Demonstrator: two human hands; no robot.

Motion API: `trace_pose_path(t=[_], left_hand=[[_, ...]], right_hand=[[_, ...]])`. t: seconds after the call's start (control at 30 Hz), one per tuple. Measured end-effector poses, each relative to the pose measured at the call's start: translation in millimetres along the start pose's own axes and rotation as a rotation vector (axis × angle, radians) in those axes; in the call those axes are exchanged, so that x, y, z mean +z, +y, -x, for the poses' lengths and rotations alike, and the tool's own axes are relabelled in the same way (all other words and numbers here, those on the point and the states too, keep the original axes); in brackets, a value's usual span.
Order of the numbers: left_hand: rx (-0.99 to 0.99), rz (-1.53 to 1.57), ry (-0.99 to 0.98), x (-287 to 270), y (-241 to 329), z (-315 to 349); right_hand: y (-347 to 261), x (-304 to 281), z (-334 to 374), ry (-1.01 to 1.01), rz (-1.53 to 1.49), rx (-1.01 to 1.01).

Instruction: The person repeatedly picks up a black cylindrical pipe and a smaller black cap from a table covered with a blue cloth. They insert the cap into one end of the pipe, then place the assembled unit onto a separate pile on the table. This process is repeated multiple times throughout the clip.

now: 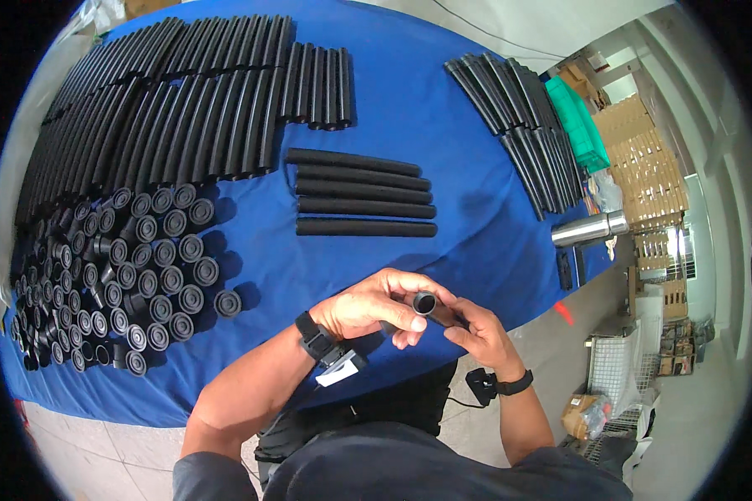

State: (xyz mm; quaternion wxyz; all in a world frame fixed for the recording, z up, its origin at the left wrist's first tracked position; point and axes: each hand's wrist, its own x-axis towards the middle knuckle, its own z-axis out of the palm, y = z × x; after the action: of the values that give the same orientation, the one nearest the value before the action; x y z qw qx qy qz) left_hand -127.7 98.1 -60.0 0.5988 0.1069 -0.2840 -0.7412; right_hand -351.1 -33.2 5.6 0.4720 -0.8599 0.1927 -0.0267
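Black caps (126,275): clustered at the left of the blue cloth (259,213), many with ringed faces upward, others tipped on their sides; the loose grouping probably suits pieces that need no strict order.
Upper-left tubes (175,125): black, laid side by side in rows pointing away from the person; close packing likely keeps round stock from rolling.
Single cap (227,303): just apart from the cluster, on the side nearer the hands, which presumably makes it easy to reach.
Crosswise tubes (366,227): a small set beyond the hands, turned across the cloth, perhaps to keep them distinct from the rows.
Left hand (383,306): fingers curled, thumb and fingers closed about the mouth of the held tube, apparently to steady that end.
Held tube (424,302): black, raised between both hands at the near edge of the cloth, open mouth turned up toward the wearer, an angle that would let its bore be seen; its full length is hidden.
Right hand (483,336): thumb and fingers closed on the tube's body, seemingly supporting it from the other side.
Right-hand tubes (510,96): two slanted rows, well apart from the left stock, possibly a separate batch.
Metal cylinder (590,229): lying near those rows, outside the working space.
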Motion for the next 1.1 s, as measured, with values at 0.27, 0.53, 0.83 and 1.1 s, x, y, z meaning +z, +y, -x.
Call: trace_pose_path(t=[0.27, 0.53, 0.83, 1.1], left_hand=[[0.004, -0.040, -0.009, 2.3, 1.4, 0.9], [0.026, -0.032, 0.053, 10.5, 1.0, -0.9], [-0.189, -0.372, 0.196, 8.9, -10.4, -10.5], [0.002, -0.232, 0.143, 13.9, -7.6, -6.1]], right_hand=[[-2.9, -2.1, -1.1, -0.070, -0.126, 0.079], [-38.1, 0.9, -5.9, 0.142, 0.360, -0.169], [3.7, -21.0, 9.2, 0.697, -1.247, 0.039], [16.5, 33.6, 3.9, 0.414, -1.576, 0.545]])
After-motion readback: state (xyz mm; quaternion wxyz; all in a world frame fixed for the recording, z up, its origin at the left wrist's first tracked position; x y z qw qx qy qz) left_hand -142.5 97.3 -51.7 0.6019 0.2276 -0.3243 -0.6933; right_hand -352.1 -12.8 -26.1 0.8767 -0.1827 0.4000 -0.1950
